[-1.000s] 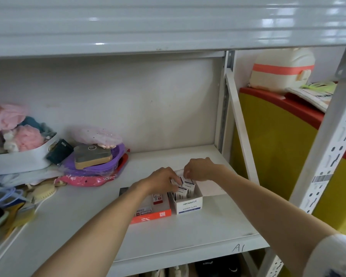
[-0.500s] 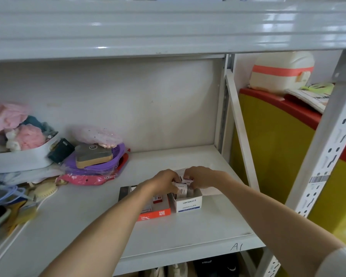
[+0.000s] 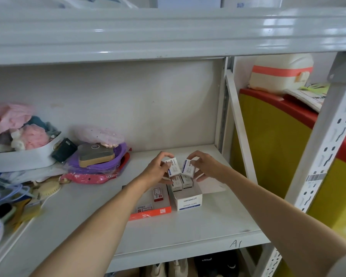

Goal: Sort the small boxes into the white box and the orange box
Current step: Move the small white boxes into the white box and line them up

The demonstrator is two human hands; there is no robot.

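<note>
On the white shelf stands the open white box (image 3: 189,200), marked "PAPER CLIPS", with two small white boxes (image 3: 181,182) upright inside it. Just above it my left hand (image 3: 158,170) holds one small white box (image 3: 173,167), and my right hand (image 3: 205,165) holds another small white box (image 3: 188,167). The two held boxes sit side by side, almost touching. Left of the white box lies the flat orange box (image 3: 150,211) with a small red box (image 3: 158,193) in it; my left forearm hides part of it.
A purple basin (image 3: 100,164) with a brush, a pink bag and a white tub (image 3: 22,158) of soft items crowd the shelf's left. A metal upright (image 3: 234,120) bounds the right side, with a yellow and red cabinet (image 3: 272,136) beyond it. The upper shelf hangs low overhead.
Both hands have risen out of the white box, each lifting one small white box clear of it. The view has tilted slightly upward.
</note>
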